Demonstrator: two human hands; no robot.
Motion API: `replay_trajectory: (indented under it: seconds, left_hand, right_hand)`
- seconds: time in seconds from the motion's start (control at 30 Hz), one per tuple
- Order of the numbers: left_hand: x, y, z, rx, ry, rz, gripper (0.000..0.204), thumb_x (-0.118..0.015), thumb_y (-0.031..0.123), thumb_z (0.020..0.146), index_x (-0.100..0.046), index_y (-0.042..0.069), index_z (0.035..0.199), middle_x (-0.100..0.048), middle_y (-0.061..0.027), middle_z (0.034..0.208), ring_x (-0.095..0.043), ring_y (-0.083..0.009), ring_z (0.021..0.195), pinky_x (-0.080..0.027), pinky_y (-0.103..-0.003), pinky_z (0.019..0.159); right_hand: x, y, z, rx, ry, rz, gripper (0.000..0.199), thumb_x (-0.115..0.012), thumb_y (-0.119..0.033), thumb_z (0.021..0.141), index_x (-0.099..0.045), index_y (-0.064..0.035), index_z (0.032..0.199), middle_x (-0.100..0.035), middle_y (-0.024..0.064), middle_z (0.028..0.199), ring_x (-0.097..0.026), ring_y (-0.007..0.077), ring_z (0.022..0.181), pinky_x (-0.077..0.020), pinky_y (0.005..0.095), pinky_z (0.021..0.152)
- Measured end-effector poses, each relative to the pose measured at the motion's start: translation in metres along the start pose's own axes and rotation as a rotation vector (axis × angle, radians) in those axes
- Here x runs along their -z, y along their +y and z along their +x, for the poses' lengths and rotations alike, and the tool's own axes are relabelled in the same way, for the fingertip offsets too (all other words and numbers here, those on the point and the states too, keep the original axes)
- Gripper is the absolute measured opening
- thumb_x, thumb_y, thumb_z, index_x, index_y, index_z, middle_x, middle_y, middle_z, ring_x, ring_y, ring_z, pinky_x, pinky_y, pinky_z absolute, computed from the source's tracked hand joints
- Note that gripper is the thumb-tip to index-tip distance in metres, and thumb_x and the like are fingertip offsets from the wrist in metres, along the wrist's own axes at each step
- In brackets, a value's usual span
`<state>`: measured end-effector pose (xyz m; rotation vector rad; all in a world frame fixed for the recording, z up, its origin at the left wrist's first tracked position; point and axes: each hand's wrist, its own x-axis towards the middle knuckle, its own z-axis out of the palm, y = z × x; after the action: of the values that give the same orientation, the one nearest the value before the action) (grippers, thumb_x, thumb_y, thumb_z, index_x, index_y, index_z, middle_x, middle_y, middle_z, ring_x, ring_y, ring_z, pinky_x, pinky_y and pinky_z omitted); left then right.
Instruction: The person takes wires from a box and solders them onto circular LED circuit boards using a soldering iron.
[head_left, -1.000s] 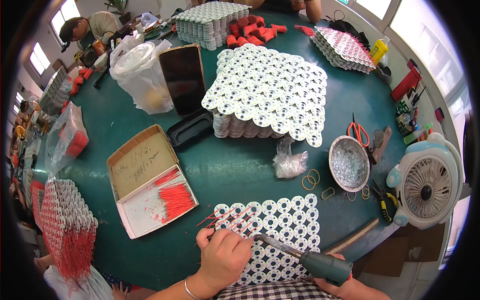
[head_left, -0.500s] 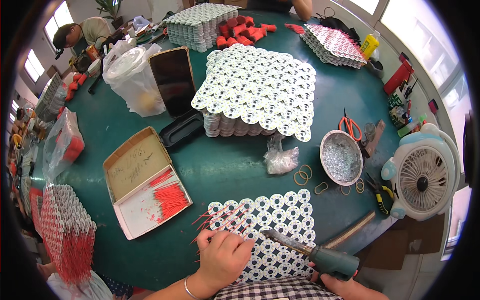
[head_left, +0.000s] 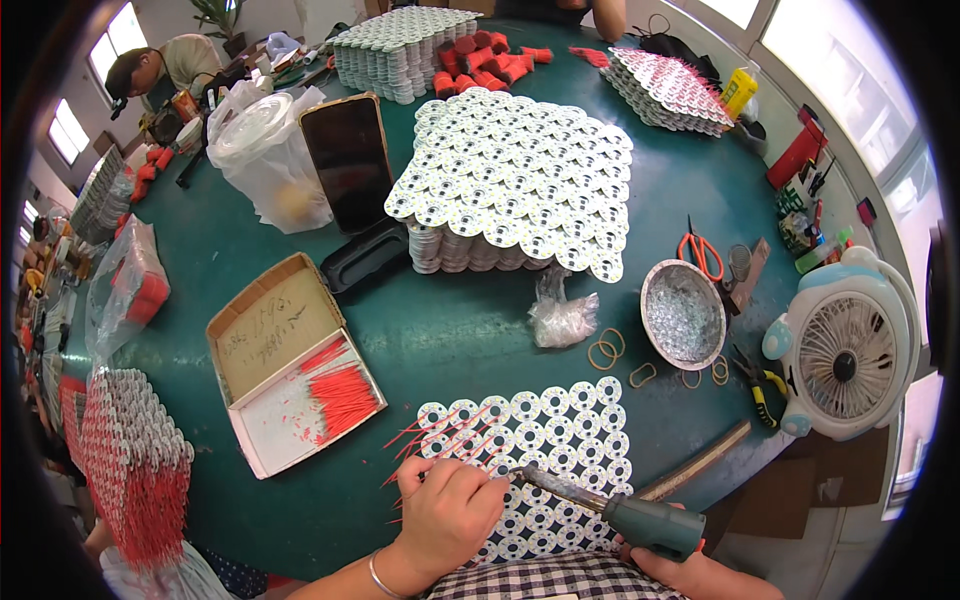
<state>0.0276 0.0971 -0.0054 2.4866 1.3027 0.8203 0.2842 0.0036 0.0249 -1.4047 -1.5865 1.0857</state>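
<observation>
Joining red wires [head_left: 403, 435] to a sheet of round boards [head_left: 562, 430] with a hot iron is judged to be the step in hand. Clock positions are reckoned from the sheet, twelve being away from the person.

Item: the sheet, laid flat on the green table [head_left: 440, 345] directly before the person; wires are spread over its ten o'clock corner.

Item: left hand [head_left: 450, 510], set over the sheet's nine o'clock side, fingers bent; its fingertips are hidden, so whether a wire is pinched cannot be told.

Item: right hand [head_left: 668, 570], at four o'clock, wrapped about the green handle of a soldering iron [head_left: 650, 525]. The tip is brought just beside the left fingers; contact with a pad cannot be made out.

Item: cardboard box [head_left: 262, 440], ten o'clock, stocked with loose red wires.

Item: metal bowl [head_left: 683, 315], between one and two o'clock.

Item: tall stack of board sheets [head_left: 510, 180], twelve o'clock.

Required by the next move, as judged: wire end kept steady on its pad, iron tip placed precisely, fingers kept clear of heat.
</observation>
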Motion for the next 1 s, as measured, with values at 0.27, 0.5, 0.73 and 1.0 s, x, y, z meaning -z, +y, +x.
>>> replay_trajectory:
  seconds: [0.27,0.5,0.73,1.0]
  left_hand:
    - [0.003,0.001,0.001,0.003,0.000,0.028,0.018,-0.071,0.011,0.062,-0.066,0.015,0.079,-0.053,0.0050,0.072,-0.051,-0.0142,0.074,-0.030,-0.038,0.078]
    - [0.000,0.003,0.003,-0.032,-0.020,0.069,0.017,-0.069,0.013,0.066,-0.066,0.016,0.081,-0.054,0.0056,0.076,-0.052,-0.0140,0.078,-0.030,-0.039,0.078]
    - [0.050,-0.016,-0.027,-0.001,-0.029,0.177,0.017,-0.068,0.011,0.068,-0.068,0.015,0.084,-0.056,0.0035,0.074,-0.053,-0.0158,0.075,-0.033,-0.038,0.075]
    - [0.071,-0.098,0.027,0.149,0.205,0.260,0.018,-0.060,0.000,0.071,-0.063,0.001,0.089,-0.062,-0.0134,0.085,-0.058,-0.0330,0.084,-0.048,-0.042,0.074]
  right_hand:
    - [0.009,0.006,-0.012,-0.335,-0.098,0.338,0.039,-0.057,-0.013,0.082,-0.048,0.0022,0.117,-0.060,0.0111,0.092,-0.061,0.0195,0.074,-0.0508,0.0322,0.066]
    - [-0.017,-0.009,0.021,-0.379,0.124,0.834,0.070,-0.061,-0.049,0.080,-0.045,0.0099,0.115,-0.061,0.0198,0.076,-0.060,0.0197,0.067,-0.0484,0.0293,0.056]
    - [-0.034,0.024,0.018,-0.228,0.027,0.951,0.068,-0.065,-0.045,0.080,-0.040,0.0053,0.119,-0.057,0.0216,0.095,-0.061,0.0247,0.067,-0.0523,0.0342,0.051]
    - [-0.033,0.009,0.010,-0.228,0.037,0.963,0.062,-0.064,-0.042,0.081,-0.044,0.0061,0.115,-0.056,0.0206,0.098,-0.061,0.0240,0.068,-0.0519,0.0336,0.050]
